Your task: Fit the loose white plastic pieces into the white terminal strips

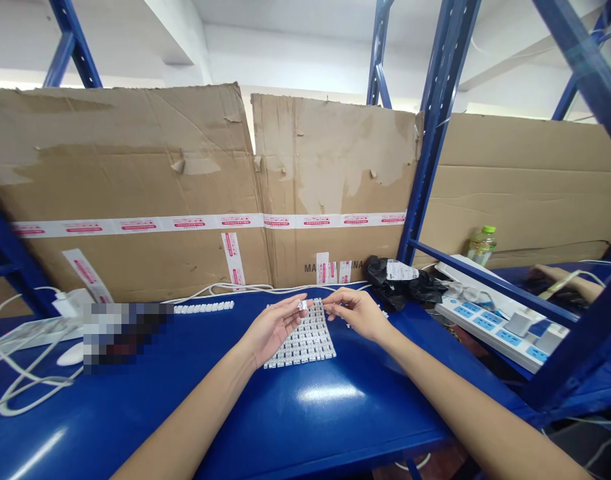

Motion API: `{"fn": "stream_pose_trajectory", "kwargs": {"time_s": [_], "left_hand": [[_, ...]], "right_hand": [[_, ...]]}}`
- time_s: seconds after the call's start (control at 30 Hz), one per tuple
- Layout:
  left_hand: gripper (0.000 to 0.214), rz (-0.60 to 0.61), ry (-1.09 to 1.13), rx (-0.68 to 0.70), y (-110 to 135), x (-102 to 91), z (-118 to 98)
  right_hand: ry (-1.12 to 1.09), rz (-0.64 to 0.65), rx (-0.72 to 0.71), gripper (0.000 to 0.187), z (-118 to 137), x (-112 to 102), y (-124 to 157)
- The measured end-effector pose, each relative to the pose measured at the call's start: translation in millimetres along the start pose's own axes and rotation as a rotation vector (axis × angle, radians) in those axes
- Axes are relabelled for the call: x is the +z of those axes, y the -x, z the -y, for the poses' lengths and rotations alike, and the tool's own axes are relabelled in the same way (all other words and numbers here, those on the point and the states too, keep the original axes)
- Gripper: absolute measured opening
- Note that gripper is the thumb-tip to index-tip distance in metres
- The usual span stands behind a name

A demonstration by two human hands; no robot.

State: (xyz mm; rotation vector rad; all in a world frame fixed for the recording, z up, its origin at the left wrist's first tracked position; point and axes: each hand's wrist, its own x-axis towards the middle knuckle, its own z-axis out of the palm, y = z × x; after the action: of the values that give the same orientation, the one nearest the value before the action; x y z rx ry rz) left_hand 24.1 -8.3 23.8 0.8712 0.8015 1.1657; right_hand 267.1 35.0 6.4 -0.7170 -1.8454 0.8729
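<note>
In the head view, the left hand [278, 328] pinches one small white piece [302, 305] above the block [305, 343], which lies mid-worktop [235, 427], nearer the back edge. The right hand [358, 315] curls beside it, fingertips near together (whether they hold anything, I cannot tell). Work looks partway: many pieces are ranked in the block and one is in hand; what is left cannot be judged. Counted: two hands, one held piece, one block, its pieces too fine to number, one separate row [205, 307] along the back edge's left half, one black bag [410, 290] at the back right corner.
</note>
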Motion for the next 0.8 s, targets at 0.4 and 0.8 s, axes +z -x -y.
{"fn": "stream_pose_trajectory", "kwargs": {"time_s": [0.4, 0.8], "left_hand": [[0.025, 0.011, 0.020, -0.013, 1.3, 2.5, -1.4], [0.021, 0.005, -0.016, 0.100, -0.1, 1.8, 0.5]], "right_hand": [[0.013, 0.004, 0.006, 0.018, 3.7, -1.2, 0.1], [-0.047, 0.011, 0.040, 0.018, 2.7, -2.0, -1.0]]}}
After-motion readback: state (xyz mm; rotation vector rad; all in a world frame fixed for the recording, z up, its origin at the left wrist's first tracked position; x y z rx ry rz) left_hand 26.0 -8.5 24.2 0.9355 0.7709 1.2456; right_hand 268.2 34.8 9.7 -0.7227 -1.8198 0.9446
